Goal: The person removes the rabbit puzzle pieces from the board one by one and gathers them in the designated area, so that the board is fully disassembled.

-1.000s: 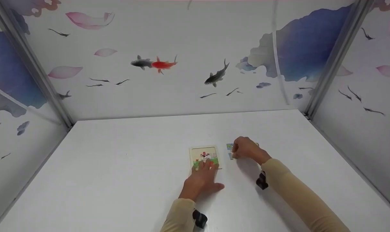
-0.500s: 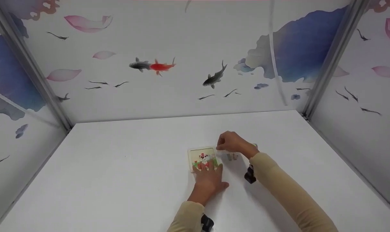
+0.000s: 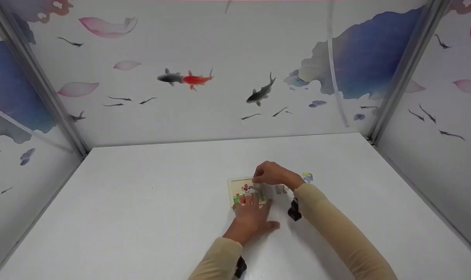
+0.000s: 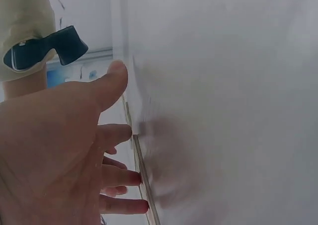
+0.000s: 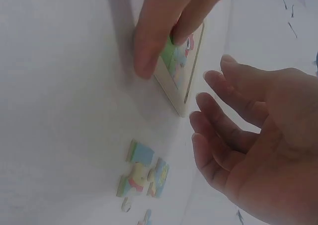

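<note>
Puzzle board (image 3: 238, 183): we see it below the head view's centre, on the bench (image 3: 142, 217).
Left hand (image 3: 251, 221): fingers spread, touching the board's lower part.
Right hand (image 3: 274, 173): fingers bent at its upper right; we cannot tell if pinching.
Loose pieces (image 3: 307, 177): right of the board.

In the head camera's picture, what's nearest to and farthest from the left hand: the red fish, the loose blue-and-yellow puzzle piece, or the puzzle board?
From the left hand:
1. Puzzle board: touching it, just ahead.
2. Blue-and-yellow puzzle piece: lying off to the right.
3. Red fish: up on the back wall.
</note>
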Action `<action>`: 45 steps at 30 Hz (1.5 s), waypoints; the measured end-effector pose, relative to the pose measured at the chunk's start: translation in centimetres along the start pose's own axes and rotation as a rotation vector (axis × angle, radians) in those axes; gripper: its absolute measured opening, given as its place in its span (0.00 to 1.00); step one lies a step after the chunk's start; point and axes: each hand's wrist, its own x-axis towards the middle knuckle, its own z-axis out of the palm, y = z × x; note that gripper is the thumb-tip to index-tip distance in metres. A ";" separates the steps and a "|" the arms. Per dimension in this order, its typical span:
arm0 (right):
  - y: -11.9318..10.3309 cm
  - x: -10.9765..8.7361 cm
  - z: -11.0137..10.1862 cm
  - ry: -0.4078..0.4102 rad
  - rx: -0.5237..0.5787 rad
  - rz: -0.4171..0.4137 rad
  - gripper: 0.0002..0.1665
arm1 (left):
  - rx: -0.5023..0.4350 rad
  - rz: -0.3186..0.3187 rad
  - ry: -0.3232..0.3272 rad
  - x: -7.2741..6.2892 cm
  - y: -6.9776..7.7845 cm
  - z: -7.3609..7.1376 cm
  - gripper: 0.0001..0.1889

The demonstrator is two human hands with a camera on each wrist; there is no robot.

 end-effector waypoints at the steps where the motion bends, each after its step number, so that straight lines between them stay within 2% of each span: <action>1: 0.1 0.1 0.1 0.003 0.009 0.005 0.12 | -0.013 0.006 -0.009 0.0 -0.1 0.1 0.41; 5: 0.6 0.5 0.6 0.009 0.053 0.014 0.12 | -0.030 0.028 -0.028 0.0 -0.4 0.3 0.42; 12: 1.0 1.1 2.0 0.019 0.144 -0.032 0.10 | -0.067 0.054 -0.048 0.1 -0.8 0.7 0.43; 18: 0.6 1.2 2.3 0.007 0.165 -0.053 0.08 | -0.098 0.070 -0.046 0.0 -1.1 0.6 0.41; 26: 0.8 1.1 1.6 -0.025 0.161 -0.097 0.08 | -0.082 0.092 -0.043 0.3 -1.3 0.0 0.40; 31: 1.0 1.3 1.4 -0.038 0.159 -0.134 0.08 | -0.119 0.091 -0.063 0.3 -1.4 -0.1 0.40; 39: 0.6 1.1 1.3 0.011 0.207 -0.113 0.07 | -0.109 0.105 -0.022 0.0 -1.7 0.0 0.38; 45: 1.3 0.5 -0.4 0.067 0.260 -0.142 0.06 | -0.117 0.089 -0.023 0.0 -1.8 0.2 0.38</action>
